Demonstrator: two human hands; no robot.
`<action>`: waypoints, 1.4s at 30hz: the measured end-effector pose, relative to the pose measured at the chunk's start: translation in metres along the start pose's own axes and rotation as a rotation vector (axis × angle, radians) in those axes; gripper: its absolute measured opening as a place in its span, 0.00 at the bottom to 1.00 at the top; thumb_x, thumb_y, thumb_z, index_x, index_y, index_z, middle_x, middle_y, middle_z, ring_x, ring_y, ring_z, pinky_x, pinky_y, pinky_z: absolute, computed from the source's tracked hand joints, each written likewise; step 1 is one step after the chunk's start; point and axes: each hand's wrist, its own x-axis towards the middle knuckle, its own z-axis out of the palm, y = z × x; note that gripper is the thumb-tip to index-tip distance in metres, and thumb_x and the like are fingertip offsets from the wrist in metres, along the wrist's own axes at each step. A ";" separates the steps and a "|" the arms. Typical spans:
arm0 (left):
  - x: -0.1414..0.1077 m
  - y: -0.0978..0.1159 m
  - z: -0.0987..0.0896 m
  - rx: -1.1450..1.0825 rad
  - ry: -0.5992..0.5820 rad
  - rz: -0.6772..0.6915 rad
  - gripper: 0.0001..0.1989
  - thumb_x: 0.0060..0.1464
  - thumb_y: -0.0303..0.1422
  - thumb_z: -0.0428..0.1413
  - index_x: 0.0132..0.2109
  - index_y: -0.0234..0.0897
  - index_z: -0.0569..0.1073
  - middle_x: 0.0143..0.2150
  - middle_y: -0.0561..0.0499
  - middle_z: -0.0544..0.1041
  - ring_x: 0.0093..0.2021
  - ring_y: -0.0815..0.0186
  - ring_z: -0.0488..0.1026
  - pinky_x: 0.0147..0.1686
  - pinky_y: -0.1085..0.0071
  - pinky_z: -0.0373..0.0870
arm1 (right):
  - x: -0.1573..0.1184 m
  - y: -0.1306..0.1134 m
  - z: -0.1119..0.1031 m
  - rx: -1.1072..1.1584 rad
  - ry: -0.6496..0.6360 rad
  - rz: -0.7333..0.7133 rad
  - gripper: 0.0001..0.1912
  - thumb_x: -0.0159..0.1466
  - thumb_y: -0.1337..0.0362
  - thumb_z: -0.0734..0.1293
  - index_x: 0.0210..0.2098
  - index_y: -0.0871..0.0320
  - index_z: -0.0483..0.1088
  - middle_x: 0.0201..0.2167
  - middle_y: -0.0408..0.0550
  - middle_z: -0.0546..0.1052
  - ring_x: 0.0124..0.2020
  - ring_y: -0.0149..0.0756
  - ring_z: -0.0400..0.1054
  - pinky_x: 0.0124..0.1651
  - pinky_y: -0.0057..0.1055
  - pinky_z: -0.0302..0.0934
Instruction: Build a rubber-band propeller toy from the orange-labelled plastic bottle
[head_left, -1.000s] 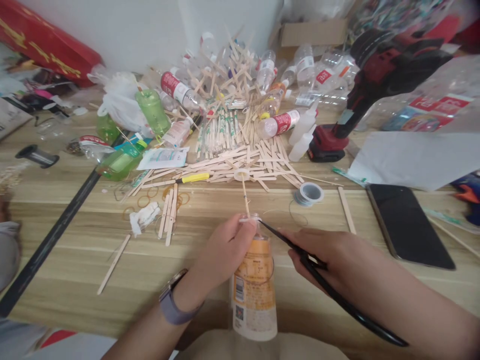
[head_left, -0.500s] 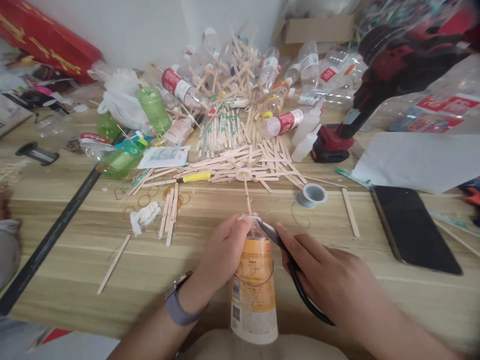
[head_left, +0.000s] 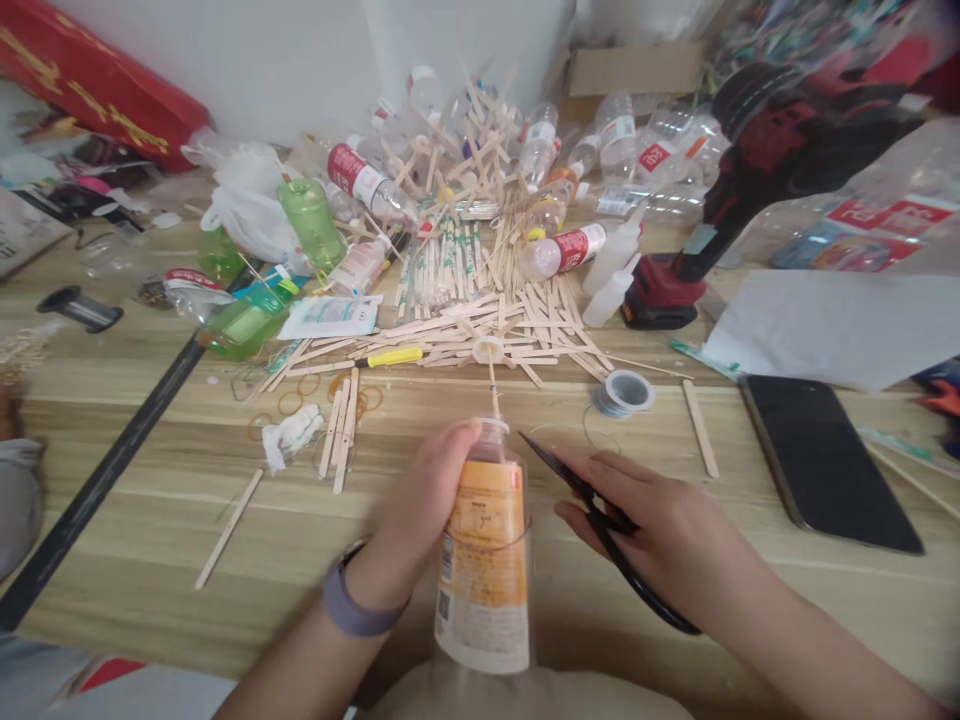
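My left hand (head_left: 429, 478) is closed around the neck of a clear plastic bottle (head_left: 486, 560) with an orange and white label. A thin wooden stick (head_left: 493, 392) rises from the bottle's mouth, topped by a small white disc (head_left: 488, 349). A thin cord or wire loops across the label. In my right hand (head_left: 651, 520) is a pair of black-handled scissors (head_left: 559, 466), its dark blades pointing at the bottle's neck but apart from it. Part of the scissors' handle is hidden by my fingers.
A spool of thread (head_left: 623, 393) and a phone (head_left: 831, 462) lie to the right, below a red and black cordless drill (head_left: 780, 170). Wooden craft sticks (head_left: 450, 340), a yellow utility knife (head_left: 394, 356) and several plastic bottles (head_left: 570, 248) fill the back. Rubber bands lie left.
The scissors have moved away from the bottle's neck, down and to the right. The bottle has shifted slightly left and tilted in my left hand.
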 end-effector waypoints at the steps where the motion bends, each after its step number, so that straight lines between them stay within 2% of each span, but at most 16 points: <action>1: 0.001 0.001 -0.003 -0.072 -0.016 -0.038 0.20 0.60 0.45 0.46 0.44 0.37 0.75 0.38 0.48 0.80 0.37 0.60 0.75 0.39 0.66 0.70 | -0.003 0.005 0.002 -0.029 -0.005 0.020 0.20 0.66 0.64 0.62 0.57 0.56 0.67 0.41 0.50 0.79 0.35 0.38 0.78 0.30 0.28 0.72; 5: 0.004 0.006 -0.011 -0.299 -0.163 -0.169 0.21 0.58 0.46 0.48 0.49 0.35 0.72 0.32 0.48 0.80 0.30 0.64 0.74 0.30 0.69 0.68 | -0.022 0.024 0.011 -0.219 -0.056 0.060 0.23 0.64 0.68 0.60 0.60 0.59 0.64 0.46 0.54 0.77 0.31 0.37 0.78 0.25 0.28 0.71; 8: 0.008 0.009 -0.015 -0.290 -0.268 -0.157 0.22 0.58 0.44 0.50 0.54 0.35 0.68 0.32 0.48 0.80 0.31 0.63 0.76 0.31 0.69 0.68 | -0.031 0.031 0.010 -0.345 -0.104 0.022 0.22 0.63 0.69 0.61 0.56 0.62 0.67 0.46 0.55 0.78 0.25 0.35 0.77 0.20 0.27 0.69; 12: 0.010 0.010 -0.019 -0.179 -0.284 -0.149 0.28 0.58 0.42 0.51 0.62 0.36 0.60 0.33 0.49 0.81 0.35 0.62 0.77 0.35 0.68 0.69 | -0.019 0.020 -0.006 -0.437 -0.070 0.010 0.17 0.65 0.66 0.61 0.52 0.58 0.71 0.44 0.53 0.79 0.20 0.36 0.74 0.18 0.31 0.67; 13: 0.010 0.011 -0.019 -0.144 -0.278 -0.163 0.30 0.58 0.42 0.52 0.64 0.36 0.58 0.33 0.49 0.81 0.36 0.62 0.77 0.36 0.68 0.69 | -0.010 0.014 -0.011 -0.395 -0.038 -0.001 0.17 0.66 0.64 0.60 0.52 0.57 0.71 0.44 0.53 0.79 0.22 0.37 0.75 0.19 0.31 0.67; 15: 0.009 0.012 -0.021 -0.082 -0.280 -0.205 0.32 0.57 0.41 0.53 0.66 0.37 0.56 0.34 0.50 0.81 0.36 0.62 0.77 0.37 0.67 0.69 | 0.012 0.004 -0.020 -0.219 0.032 -0.047 0.16 0.67 0.62 0.61 0.52 0.56 0.71 0.46 0.53 0.79 0.32 0.39 0.77 0.27 0.31 0.70; 16: 0.008 0.012 -0.022 -0.055 -0.291 -0.218 0.32 0.56 0.41 0.54 0.66 0.38 0.57 0.35 0.50 0.81 0.37 0.61 0.78 0.38 0.67 0.69 | 0.024 -0.001 -0.024 -0.080 0.006 -0.101 0.16 0.67 0.63 0.62 0.53 0.56 0.70 0.47 0.53 0.78 0.39 0.40 0.77 0.34 0.31 0.71; 18: 0.007 0.011 -0.025 -0.013 -0.320 -0.195 0.30 0.56 0.40 0.54 0.64 0.40 0.62 0.40 0.49 0.81 0.43 0.59 0.77 0.41 0.66 0.69 | 0.049 -0.006 -0.026 0.208 -0.141 -0.219 0.20 0.66 0.66 0.65 0.57 0.54 0.68 0.52 0.51 0.75 0.48 0.38 0.73 0.45 0.32 0.69; 20: 0.007 0.008 -0.029 0.003 -0.364 -0.152 0.28 0.54 0.39 0.57 0.62 0.40 0.66 0.49 0.48 0.78 0.51 0.56 0.73 0.47 0.65 0.67 | 0.069 -0.007 -0.022 0.417 -0.359 -0.252 0.25 0.63 0.67 0.68 0.60 0.53 0.65 0.51 0.49 0.76 0.42 0.34 0.74 0.41 0.27 0.69; 22: 0.008 0.003 -0.034 -0.046 -0.438 -0.160 0.34 0.51 0.39 0.61 0.64 0.40 0.63 0.57 0.47 0.74 0.55 0.53 0.70 0.51 0.64 0.65 | 0.081 -0.006 -0.016 0.566 -0.512 -0.255 0.25 0.61 0.67 0.70 0.58 0.55 0.67 0.47 0.49 0.77 0.33 0.29 0.72 0.33 0.23 0.66; 25: 0.008 -0.002 -0.037 -0.165 -0.522 -0.179 0.37 0.50 0.39 0.61 0.66 0.43 0.59 0.59 0.46 0.71 0.55 0.54 0.71 0.52 0.61 0.65 | 0.086 -0.004 -0.009 0.727 -0.582 -0.206 0.21 0.60 0.67 0.71 0.53 0.57 0.71 0.48 0.49 0.77 0.29 0.25 0.70 0.30 0.22 0.65; 31: 0.008 -0.002 -0.033 -0.201 -0.638 -0.134 0.34 0.51 0.35 0.59 0.65 0.42 0.60 0.47 0.49 0.77 0.49 0.57 0.73 0.47 0.65 0.65 | 0.081 -0.004 -0.008 0.830 -0.604 -0.208 0.24 0.53 0.77 0.67 0.48 0.56 0.73 0.50 0.46 0.76 0.37 0.29 0.71 0.33 0.21 0.67; 35: 0.011 -0.002 -0.032 -0.130 -0.658 -0.060 0.29 0.51 0.34 0.58 0.61 0.41 0.64 0.46 0.52 0.76 0.48 0.58 0.72 0.44 0.69 0.65 | 0.077 -0.006 -0.003 0.845 -0.577 -0.175 0.25 0.48 0.79 0.65 0.45 0.56 0.70 0.52 0.45 0.75 0.35 0.28 0.71 0.33 0.22 0.67; 37: 0.011 -0.002 -0.032 -0.097 -0.676 -0.002 0.26 0.51 0.34 0.58 0.58 0.40 0.67 0.47 0.52 0.75 0.48 0.58 0.71 0.45 0.69 0.65 | 0.076 -0.006 -0.002 0.824 -0.556 -0.183 0.22 0.48 0.78 0.67 0.42 0.57 0.69 0.48 0.44 0.76 0.31 0.25 0.69 0.30 0.22 0.65; 39: 0.010 -0.003 -0.032 -0.056 -0.688 0.045 0.24 0.51 0.35 0.59 0.56 0.39 0.68 0.48 0.51 0.74 0.49 0.59 0.70 0.46 0.69 0.65 | 0.075 -0.007 -0.002 0.768 -0.563 -0.183 0.20 0.48 0.76 0.70 0.39 0.56 0.69 0.40 0.42 0.77 0.27 0.25 0.67 0.28 0.22 0.63; 42: 0.008 -0.006 -0.034 0.015 -0.702 0.088 0.21 0.52 0.37 0.59 0.53 0.39 0.69 0.45 0.52 0.72 0.47 0.60 0.69 0.46 0.69 0.64 | 0.077 -0.007 -0.002 0.696 -0.601 -0.171 0.19 0.47 0.71 0.74 0.37 0.56 0.69 0.31 0.39 0.75 0.26 0.27 0.67 0.27 0.22 0.61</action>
